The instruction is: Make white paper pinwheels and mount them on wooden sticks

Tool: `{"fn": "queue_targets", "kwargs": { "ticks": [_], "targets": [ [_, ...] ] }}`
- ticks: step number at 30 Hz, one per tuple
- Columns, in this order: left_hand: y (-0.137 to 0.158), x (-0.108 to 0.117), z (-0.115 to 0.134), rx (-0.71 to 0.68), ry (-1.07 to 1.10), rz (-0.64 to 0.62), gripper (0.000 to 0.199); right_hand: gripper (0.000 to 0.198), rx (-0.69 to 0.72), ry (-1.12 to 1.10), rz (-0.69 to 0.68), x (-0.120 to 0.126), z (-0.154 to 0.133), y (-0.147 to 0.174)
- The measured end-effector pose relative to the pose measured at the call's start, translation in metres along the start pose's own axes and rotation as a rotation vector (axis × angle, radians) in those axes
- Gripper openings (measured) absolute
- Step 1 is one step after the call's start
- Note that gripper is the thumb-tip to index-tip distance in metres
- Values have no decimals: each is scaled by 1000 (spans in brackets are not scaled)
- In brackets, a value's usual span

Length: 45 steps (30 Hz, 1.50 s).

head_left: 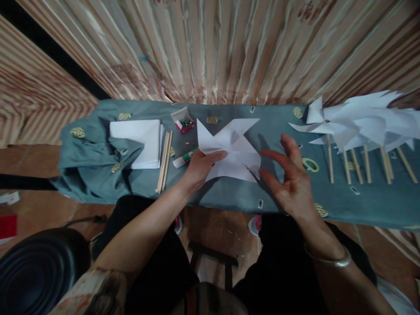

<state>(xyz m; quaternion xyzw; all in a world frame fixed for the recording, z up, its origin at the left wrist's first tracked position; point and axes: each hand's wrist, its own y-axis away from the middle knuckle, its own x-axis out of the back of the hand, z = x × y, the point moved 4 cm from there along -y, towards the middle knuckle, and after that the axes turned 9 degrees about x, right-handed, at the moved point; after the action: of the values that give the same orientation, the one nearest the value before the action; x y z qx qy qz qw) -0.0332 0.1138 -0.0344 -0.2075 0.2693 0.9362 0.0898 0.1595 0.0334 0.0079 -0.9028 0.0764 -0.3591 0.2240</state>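
A white paper pinwheel [234,146], partly folded, lies at the middle of the table with its corners spread out like blades. My left hand [201,167] grips it from the left, thumb pressed on the paper close to its centre and the other fingers mostly hidden under it. To the right of the sheet is my right hand [292,181], fingers apart and curved, fingertips beside the paper's right edge. Whether they touch the paper I cannot tell. A small dark mark or slit shows near the sheet's lower right corner. Just left of the pinwheel lies a green and white glue tube [185,158].
Left of me are a stack of white paper [144,142], several wooden sticks [164,162] and an opened small red box [184,122] of dark pins. On the right lie a yellow-green tape roll [310,164] and several overlapping finished pinwheels [364,120] on sticks. Corrugated sheeting [223,52] stands behind the cloth-covered table.
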Motion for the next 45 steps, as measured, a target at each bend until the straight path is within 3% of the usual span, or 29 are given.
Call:
{"fn": "queue_targets", "kwargs": {
  "ticks": [3,8,14,24,31,38,45],
  "targets": [
    [-1,-1,1,-12,20,-13,26,49,27,67,-5,3,-3,0],
    [-2,-3,1,5,25,-24,26,51,111,81,-71,0,-13,3],
    [1,-6,-3,60,7,-65,23,28,210,12,-77,-2,-19,3],
    [2,-11,-5,66,17,-52,28,27,202,-15,-108,-6,-20,3],
    [3,-10,-9,64,-14,-23,28,16,137,-54,-32,-11,-21,1],
    [4,-12,-13,10,-43,-18,25,9,107,49,67,-18,-16,-3],
    [4,-13,-15,-11,-45,0,28,9,112,128,75,-21,-19,-7]
  ]
}}
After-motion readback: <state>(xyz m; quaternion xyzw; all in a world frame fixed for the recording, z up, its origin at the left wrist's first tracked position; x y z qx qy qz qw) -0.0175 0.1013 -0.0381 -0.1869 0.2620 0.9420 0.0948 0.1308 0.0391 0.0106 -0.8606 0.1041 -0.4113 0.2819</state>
